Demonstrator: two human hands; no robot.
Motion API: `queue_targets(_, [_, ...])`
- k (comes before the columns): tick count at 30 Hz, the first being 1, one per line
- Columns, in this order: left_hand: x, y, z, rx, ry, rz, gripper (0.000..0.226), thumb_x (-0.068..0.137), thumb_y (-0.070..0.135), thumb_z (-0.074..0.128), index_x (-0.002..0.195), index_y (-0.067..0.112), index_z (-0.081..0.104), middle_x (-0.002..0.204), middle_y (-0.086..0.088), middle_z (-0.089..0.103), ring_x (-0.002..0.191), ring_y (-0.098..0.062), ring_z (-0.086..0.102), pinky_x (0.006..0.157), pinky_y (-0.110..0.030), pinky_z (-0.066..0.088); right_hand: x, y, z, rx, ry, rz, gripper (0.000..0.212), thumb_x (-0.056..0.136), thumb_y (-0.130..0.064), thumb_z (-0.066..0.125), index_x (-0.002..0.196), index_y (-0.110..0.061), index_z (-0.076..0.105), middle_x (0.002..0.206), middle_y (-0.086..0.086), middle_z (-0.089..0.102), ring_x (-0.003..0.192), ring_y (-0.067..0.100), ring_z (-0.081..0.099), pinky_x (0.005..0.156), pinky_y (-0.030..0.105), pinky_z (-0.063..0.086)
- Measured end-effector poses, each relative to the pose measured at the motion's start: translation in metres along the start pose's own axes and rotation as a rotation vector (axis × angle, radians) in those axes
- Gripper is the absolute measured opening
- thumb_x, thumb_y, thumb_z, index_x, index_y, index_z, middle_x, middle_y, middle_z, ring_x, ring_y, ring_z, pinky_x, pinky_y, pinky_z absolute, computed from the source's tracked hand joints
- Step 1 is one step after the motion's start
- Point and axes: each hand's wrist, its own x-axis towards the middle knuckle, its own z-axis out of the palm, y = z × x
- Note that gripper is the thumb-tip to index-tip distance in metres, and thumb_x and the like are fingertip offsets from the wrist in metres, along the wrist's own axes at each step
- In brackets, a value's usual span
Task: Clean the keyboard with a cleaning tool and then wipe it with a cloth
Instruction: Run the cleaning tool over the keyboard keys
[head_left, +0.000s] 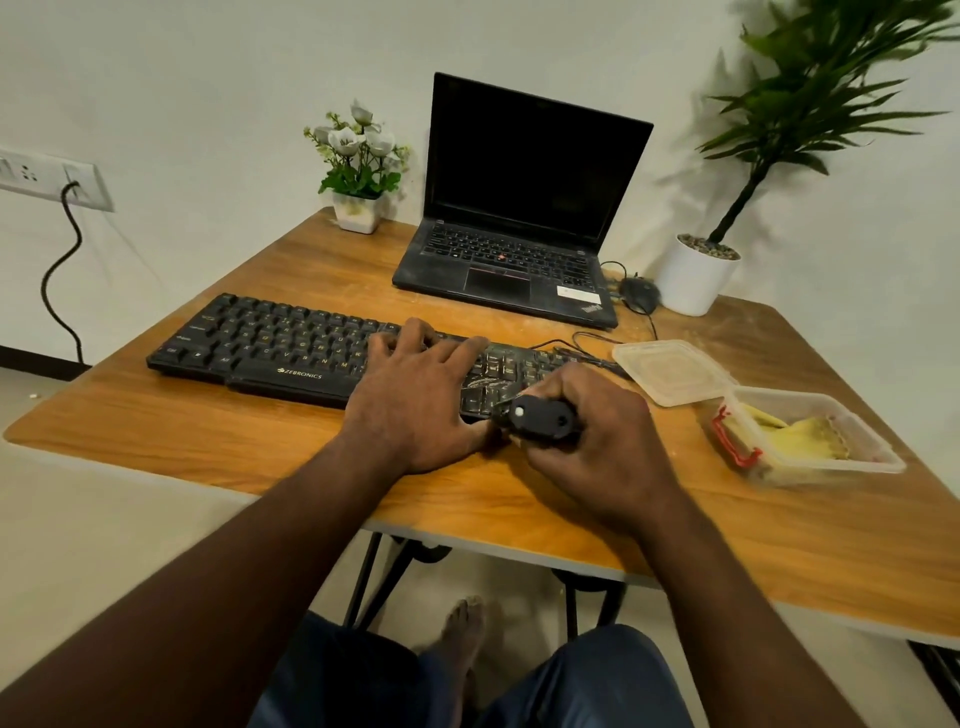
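The keyboard (270, 343) lies on the tabletop (208, 431). The right hand (597, 441) has its fingers curled round the tool (540, 415), whose tip meets the keys at the keyboard's right end. The left hand (415, 400) lies flat on the keyboard's middle, fingers straight and spread, holding nothing. Brushing looks under way. The cloth (805, 439) sits in a box (883, 457) right of the keyboard (untouched, so wiping is left).

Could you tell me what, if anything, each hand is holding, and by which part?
The right hand grips the black cleaning tool around its body. The left hand holds nothing; it rests flat on the keyboard.
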Motion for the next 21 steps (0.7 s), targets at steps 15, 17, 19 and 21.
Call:
queue_targets(15, [-0.001, 0.001, -0.003, -0.009, -0.006, 0.004, 0.099, 0.079, 0.093, 0.025, 0.157, 0.031, 0.027, 0.142, 0.006, 0.057, 0.13, -0.021, 0.033, 0.102, -0.049, 0.032, -0.01, -0.015, 0.0, -0.015, 0.044, 0.126, 0.032, 0.079, -0.028, 0.085, 0.098, -0.025, 0.059, 0.094, -0.009, 0.062, 0.081, 0.008, 0.06, 0.065, 0.031, 0.056])
queue_targets(17, [-0.001, 0.001, -0.004, -0.003, -0.007, -0.001, 0.099, 0.079, 0.095, 0.025, 0.157, 0.033, 0.027, 0.143, 0.006, 0.056, 0.13, -0.021, 0.034, 0.102, -0.049, 0.031, -0.016, -0.006, -0.014, 0.014, 0.042, 0.216, 0.034, 0.079, -0.029, 0.085, 0.099, -0.029, 0.058, 0.096, -0.013, 0.062, 0.086, 0.003, 0.061, 0.067, 0.019, 0.054])
queue_targets(19, [-0.001, 0.001, -0.004, 0.005, -0.014, -0.001, 0.101, 0.079, 0.097, 0.025, 0.157, 0.033, 0.026, 0.145, 0.007, 0.055, 0.131, -0.021, 0.033, 0.104, -0.049, 0.031, -0.027, 0.008, -0.034, 0.017, 0.04, 0.329, 0.036, 0.077, -0.03, 0.085, 0.097, -0.035, 0.055, 0.096, -0.017, 0.062, 0.088, -0.001, 0.061, 0.065, 0.014, 0.051])
queue_targets(21, [0.0, 0.001, -0.005, 0.003, -0.019, 0.001, 0.101, 0.079, 0.097, 0.025, 0.158, 0.033, 0.026, 0.146, 0.007, 0.054, 0.132, -0.021, 0.032, 0.105, -0.049, 0.031, -0.032, 0.018, -0.048, -0.04, 0.088, 0.387, 0.037, 0.076, -0.027, 0.087, 0.096, -0.031, 0.057, 0.093, -0.015, 0.065, 0.084, 0.0, 0.061, 0.061, 0.014, 0.046])
